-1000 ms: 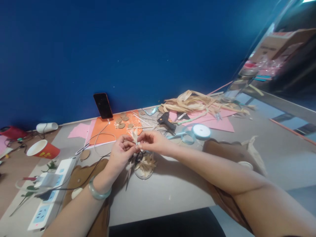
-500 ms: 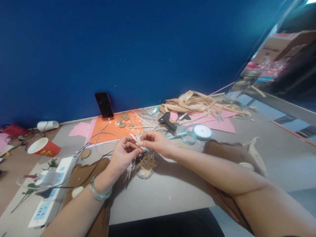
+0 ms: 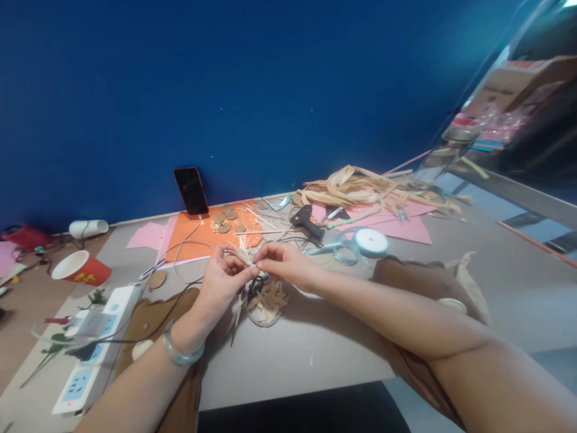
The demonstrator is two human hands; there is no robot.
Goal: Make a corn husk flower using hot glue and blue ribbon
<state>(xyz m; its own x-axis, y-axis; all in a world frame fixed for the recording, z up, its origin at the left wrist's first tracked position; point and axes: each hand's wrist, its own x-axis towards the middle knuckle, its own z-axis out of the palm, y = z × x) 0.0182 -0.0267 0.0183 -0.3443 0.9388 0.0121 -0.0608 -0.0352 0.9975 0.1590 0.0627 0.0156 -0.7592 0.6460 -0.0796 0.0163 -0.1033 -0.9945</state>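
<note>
My left hand (image 3: 222,282) and my right hand (image 3: 282,262) meet over the grey table (image 3: 293,355), both pinched on a small pale dried-husk piece (image 3: 244,251) with thin pointed strips. A green bangle (image 3: 180,353) circles my left wrist. Just below the hands sits a clear round dish (image 3: 265,302) holding cut husk bits, with black-handled scissors (image 3: 246,299) beside it.
A black glue gun (image 3: 308,220), a blue ribbon spool (image 3: 368,242), a husk pile (image 3: 360,187) and pink paper lie behind. An orange sheet (image 3: 205,236) carries cardboard discs, and a phone (image 3: 191,190) leans on the blue wall. A power strip (image 3: 97,349) and red cup (image 3: 79,268) stand left.
The hands stay together on the husk piece, and the fingers have shifted slightly, turning it. The view has drifted a little.
</note>
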